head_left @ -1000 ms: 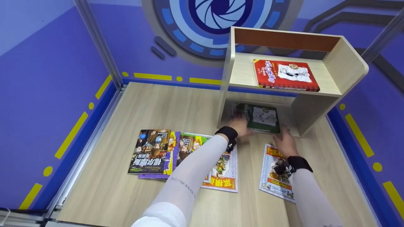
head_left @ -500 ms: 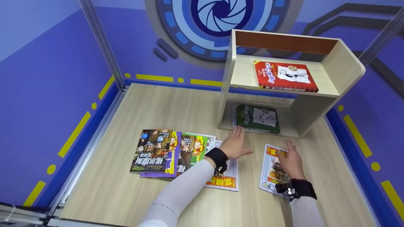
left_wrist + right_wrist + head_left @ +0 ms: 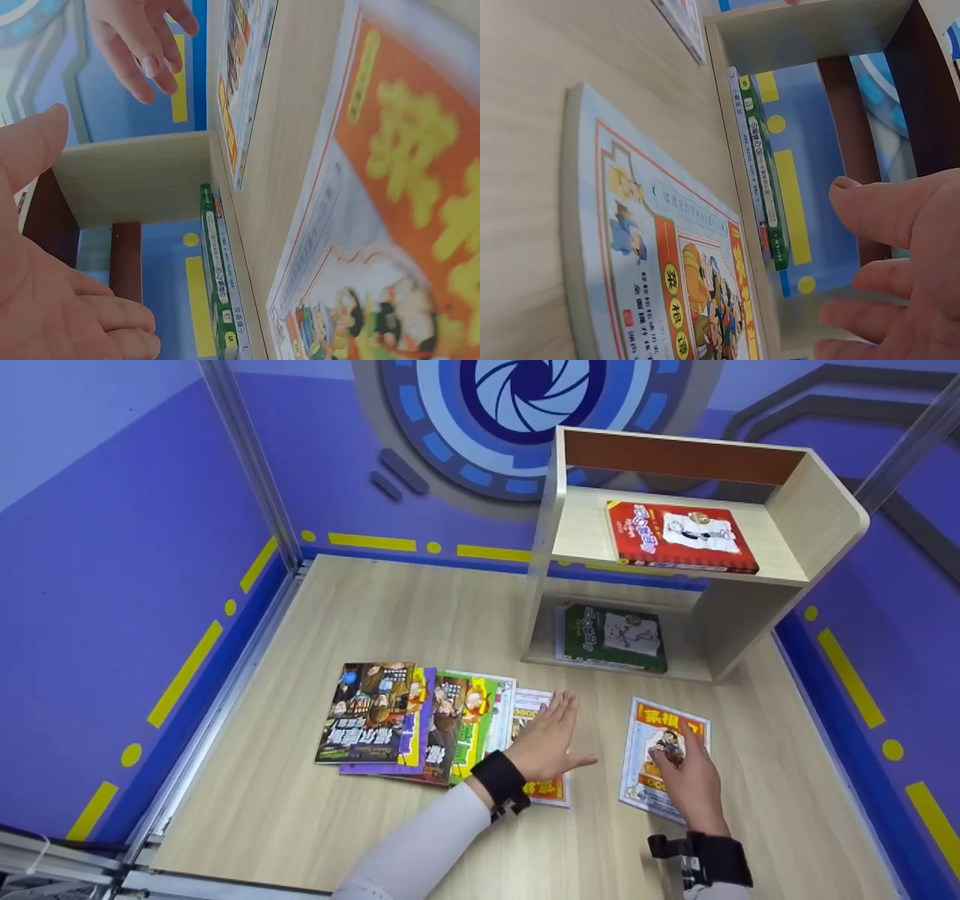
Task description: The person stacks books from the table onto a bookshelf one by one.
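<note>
My left hand [image 3: 546,741] hovers, fingers straight and thumb spread, over a white-bordered orange book [image 3: 551,793] at the right end of an overlapping row. Its empty palm shows in the left wrist view. To the right, my right hand [image 3: 696,784] holds nothing, its fingers loosely bent above a light-bordered comic book [image 3: 651,746]. That book lies flat beneath the hand in the right wrist view, its cover [image 3: 656,247] partly cut off by the frame. A green book [image 3: 615,637] rests flat on the shelf's lower level, over another book with a pale spine [image 3: 750,161].
A two-level wooden bookshelf [image 3: 780,622] stands at the back right, with a red book [image 3: 681,536] flat on its upper level. Left of my hands, several books overlap, including a dark-covered book [image 3: 367,712] and a purple book [image 3: 424,727]. A purple wall [image 3: 142,555] borders the table.
Both hands have drawn back from the shelf's lower level towards me, away from the green book. The green book stays there; the table books keep their places.
</note>
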`<state>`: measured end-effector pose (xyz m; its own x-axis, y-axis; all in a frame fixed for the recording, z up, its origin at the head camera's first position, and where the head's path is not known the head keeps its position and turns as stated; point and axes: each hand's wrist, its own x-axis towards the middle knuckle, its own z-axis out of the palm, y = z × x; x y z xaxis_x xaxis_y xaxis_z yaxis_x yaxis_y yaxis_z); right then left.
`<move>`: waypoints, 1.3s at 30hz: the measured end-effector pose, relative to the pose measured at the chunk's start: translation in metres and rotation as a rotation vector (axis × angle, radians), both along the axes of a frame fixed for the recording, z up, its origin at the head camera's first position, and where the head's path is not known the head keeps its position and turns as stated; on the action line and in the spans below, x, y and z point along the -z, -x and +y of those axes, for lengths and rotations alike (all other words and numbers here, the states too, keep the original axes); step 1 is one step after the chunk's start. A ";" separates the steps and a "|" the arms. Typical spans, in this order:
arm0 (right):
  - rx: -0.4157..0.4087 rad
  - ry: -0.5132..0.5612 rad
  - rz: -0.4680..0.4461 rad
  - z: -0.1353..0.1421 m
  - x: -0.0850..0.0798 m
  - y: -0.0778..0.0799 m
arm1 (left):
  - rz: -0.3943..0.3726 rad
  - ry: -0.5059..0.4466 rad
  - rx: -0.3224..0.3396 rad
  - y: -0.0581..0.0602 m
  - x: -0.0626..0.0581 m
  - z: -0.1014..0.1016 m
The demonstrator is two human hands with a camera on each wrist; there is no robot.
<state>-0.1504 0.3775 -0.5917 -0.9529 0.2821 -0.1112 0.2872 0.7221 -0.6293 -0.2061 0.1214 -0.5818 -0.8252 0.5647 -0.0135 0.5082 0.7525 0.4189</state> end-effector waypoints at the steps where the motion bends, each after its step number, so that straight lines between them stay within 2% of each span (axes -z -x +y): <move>1: 0.006 -0.005 0.006 -0.001 0.000 -0.002 | -0.003 -0.005 0.003 -0.003 0.002 0.000; 6: 0.077 -0.049 -0.003 0.001 0.000 -0.013 | -0.057 -0.052 0.003 -0.015 0.013 0.004; 12: 0.231 -0.101 -0.102 0.011 0.001 -0.025 | -0.115 -0.165 -0.025 -0.027 0.023 0.027; 16: 0.283 -0.131 -0.170 0.017 0.005 -0.030 | -0.142 -0.226 -0.044 -0.038 0.027 0.045; 20: 0.292 -0.119 -0.230 0.020 0.009 -0.033 | -0.182 -0.257 -0.055 -0.045 0.032 0.059; 25: 0.277 -0.089 -0.271 0.021 0.012 -0.034 | -0.280 -0.325 -0.078 -0.046 0.039 0.072; 28: 0.261 -0.082 -0.276 0.021 0.013 -0.035 | -0.310 -0.363 -0.088 -0.046 0.042 0.076; 39: 0.292 -0.038 -0.306 0.029 0.023 -0.034 | -0.331 -0.392 -0.117 -0.051 0.042 0.081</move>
